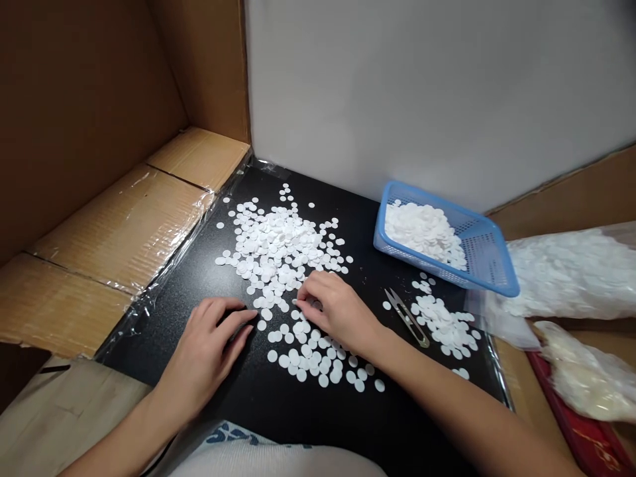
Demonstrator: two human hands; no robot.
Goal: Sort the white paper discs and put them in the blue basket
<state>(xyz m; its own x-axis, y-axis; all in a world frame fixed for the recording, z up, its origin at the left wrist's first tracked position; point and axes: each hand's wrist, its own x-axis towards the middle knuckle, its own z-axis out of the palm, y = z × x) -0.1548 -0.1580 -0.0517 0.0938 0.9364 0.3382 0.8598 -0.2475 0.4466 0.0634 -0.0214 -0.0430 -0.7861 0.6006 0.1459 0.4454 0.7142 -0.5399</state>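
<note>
White round discs [278, 235] lie in a large loose pile on the black tabletop [199, 331]. My left hand [211, 338] rests at the near left of that pile. Its fingers are stretched forward, thumb apart from index finger, with the fingertips close to a few single discs [262, 324]. To the right, my right hand [335, 308] is closed in a pinch, a small white disc [296, 301] showing at its fingertips. A second, looser group of discs [313, 358] spreads below the right hand and is partly hidden by it.
A blue plastic basket [489, 281] with many discs stands at the back right. Thread snips [406, 318] lie beside a smaller disc pile [444, 324]. Filled clear bags [571, 271] sit at the right. Cardboard [119, 225] borders the left, and a pale wall [422, 93] the back.
</note>
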